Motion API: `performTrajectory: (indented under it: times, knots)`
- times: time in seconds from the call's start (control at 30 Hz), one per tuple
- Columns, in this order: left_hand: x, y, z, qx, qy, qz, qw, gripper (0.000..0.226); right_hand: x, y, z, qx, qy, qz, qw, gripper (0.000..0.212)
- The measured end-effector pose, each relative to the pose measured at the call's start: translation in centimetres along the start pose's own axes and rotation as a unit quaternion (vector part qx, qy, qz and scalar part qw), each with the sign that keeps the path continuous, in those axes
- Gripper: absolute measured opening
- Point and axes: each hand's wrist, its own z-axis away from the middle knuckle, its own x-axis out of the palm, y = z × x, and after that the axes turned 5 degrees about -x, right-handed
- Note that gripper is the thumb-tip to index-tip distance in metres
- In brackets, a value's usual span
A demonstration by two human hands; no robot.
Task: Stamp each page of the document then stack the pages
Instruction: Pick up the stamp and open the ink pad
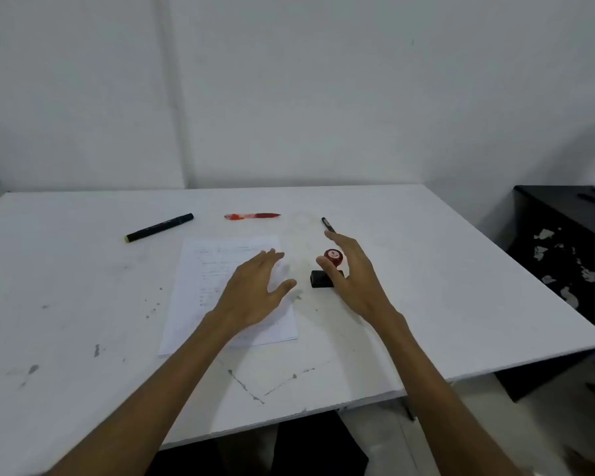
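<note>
While left hand (pixel 255 290) rests flat on pages (pixel 200 290), right hand (pixel 352 276) spread beside stamp (pixel 327 269).

pages (pixel 200 290) mid table (pixel 443 286) | stamp (pixel 327 273) just R | 3 pens behind

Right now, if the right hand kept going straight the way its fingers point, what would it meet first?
Probably the black pen. The right hand points up and left, its fingertips just short of the pen, with the stamp beside its thumb rather than ahead. Height above the table is unclear.
</note>
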Motion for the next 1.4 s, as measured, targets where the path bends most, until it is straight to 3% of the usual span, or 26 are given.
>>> performTrajectory:
  times: [0.53, 1.4]
  knots:
    - [3.5, -0.5, -1.0, 0.055, 0.012, -0.039, 0.998, 0.072, 0.7, 3.1, 1.0, -0.038, 0.042, -0.011, 0.998, 0.044]
    - [3.8, -0.7, -0.8, 0.063, 0.014, -0.046, 0.997, 0.076, 0.7, 2.5, 0.7, -0.008, 0.043, -0.064, 0.997, 0.042]
